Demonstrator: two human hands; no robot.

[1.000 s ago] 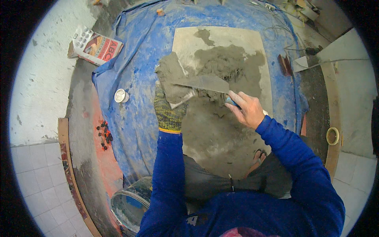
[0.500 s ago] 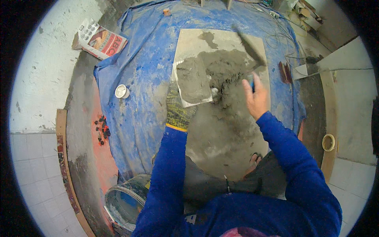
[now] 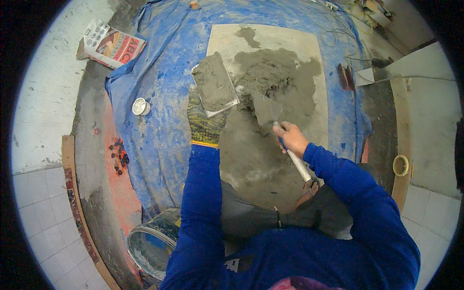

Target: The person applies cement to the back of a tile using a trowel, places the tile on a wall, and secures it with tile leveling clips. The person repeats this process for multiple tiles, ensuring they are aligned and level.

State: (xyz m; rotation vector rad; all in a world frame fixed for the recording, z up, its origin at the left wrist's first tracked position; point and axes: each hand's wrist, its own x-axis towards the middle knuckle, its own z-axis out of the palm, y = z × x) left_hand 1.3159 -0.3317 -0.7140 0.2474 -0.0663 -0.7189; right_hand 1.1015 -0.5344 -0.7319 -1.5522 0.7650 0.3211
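My left hand [image 3: 206,122], in a yellow-black speckled glove, grips a small pale rectangular slab [image 3: 224,110] from below, its top piled with grey mortar [image 3: 212,79]; most of those fingers are hidden under it. My bare right hand [image 3: 291,138] is closed on the long white-and-blue handle [image 3: 299,165] of a trowel [image 3: 265,107]. The trowel's blade dips into wet mortar [image 3: 300,79] spread over a large pale board [image 3: 297,37], just right of the loaded slab.
A blue tarp [image 3: 159,58] lies under the board, holding a small white cup [image 3: 141,106]. Around it are a printed bag [image 3: 112,44], black pieces [image 3: 120,156], a bucket [image 3: 150,246] by my left arm, wooden strips [image 3: 67,159], a tape roll [image 3: 400,165] and cables [image 3: 362,58].
The trowel blade left the slab, swung up to the right, then came down into the board's mortar, nearer me. The loaded slab shifted right, then back left and upward.
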